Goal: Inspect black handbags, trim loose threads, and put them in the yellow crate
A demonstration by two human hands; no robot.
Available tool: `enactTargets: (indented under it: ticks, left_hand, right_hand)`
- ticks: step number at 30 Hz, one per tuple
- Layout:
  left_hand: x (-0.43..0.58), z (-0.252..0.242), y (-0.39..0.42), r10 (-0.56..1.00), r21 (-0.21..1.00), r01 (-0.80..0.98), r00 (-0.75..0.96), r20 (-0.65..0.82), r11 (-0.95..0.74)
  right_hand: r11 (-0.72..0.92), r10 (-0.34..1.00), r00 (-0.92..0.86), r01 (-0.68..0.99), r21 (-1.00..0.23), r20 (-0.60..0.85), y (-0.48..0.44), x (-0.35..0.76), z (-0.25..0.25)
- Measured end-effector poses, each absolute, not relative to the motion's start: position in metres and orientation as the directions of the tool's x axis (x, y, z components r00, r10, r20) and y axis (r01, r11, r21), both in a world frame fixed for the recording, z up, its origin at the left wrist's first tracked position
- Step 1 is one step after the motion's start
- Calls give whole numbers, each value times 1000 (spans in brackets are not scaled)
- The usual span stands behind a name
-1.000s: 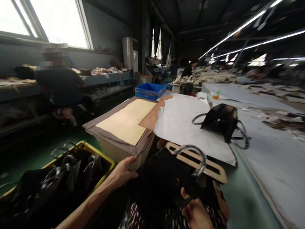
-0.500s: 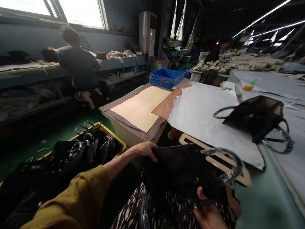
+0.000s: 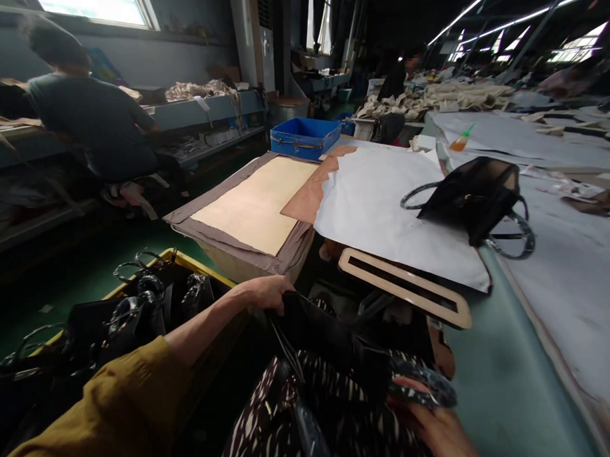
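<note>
Over my patterned lap a black handbag (image 3: 323, 328) is stretched between my two hands. My left hand (image 3: 272, 293) is closed on its upper left corner, fingers pinched together. At the bag's lower right, my right hand (image 3: 432, 421) grips it beside a plastic-wrapped handle (image 3: 438, 384); part of the fingers is behind that handle. Another wrapped handle (image 3: 312, 428) hangs down at the front. A second black handbag (image 3: 474, 196) lies tilted on the table to the right. More black bags (image 3: 142, 314) with wrapped handles fill a yellow crate (image 3: 196, 265) at my left.
A pale frame-shaped board (image 3: 412, 288) juts from the table edge under a white sheet (image 3: 378, 192). Ahead stands a bin topped by a cream board (image 3: 258, 200), with a blue crate (image 3: 302, 138) behind. A person (image 3: 91, 122) sits at the left bench. An orange drink (image 3: 459, 142) stands farther back.
The handbag has been tipped and lowered toward my lap, its right handle now lower. My right hand has shifted slightly right, by the handle. My view has turned right.
</note>
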State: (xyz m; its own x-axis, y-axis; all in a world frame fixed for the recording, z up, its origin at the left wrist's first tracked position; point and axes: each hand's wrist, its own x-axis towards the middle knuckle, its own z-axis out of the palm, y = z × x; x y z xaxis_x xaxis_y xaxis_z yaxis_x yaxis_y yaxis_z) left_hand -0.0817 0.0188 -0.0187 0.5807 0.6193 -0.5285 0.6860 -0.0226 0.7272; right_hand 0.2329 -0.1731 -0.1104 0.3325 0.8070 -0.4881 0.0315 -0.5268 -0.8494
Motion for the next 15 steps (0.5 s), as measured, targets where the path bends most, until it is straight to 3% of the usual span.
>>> enactTargets:
  ticks: [6,9,12,15]
  left_hand:
    - [-85,-15,21,585,709,703,601,-545,-62]
    - [-83,-19,15,571,687,725,586,-576,-51]
    - [-77,-19,12,566,657,749,578,-588,-82]
    - [-71,-11,11,560,621,775,569,-602,-119]
  right_hand:
    - [-403,870,479,557,-726,-116,-181,239,-44]
    - [-159,934,325,752,-640,150,-177,225,-21]
    - [72,993,-13,858,-509,118,-164,212,-13]
    - [129,990,-90,898,-421,112,-142,205,-13]
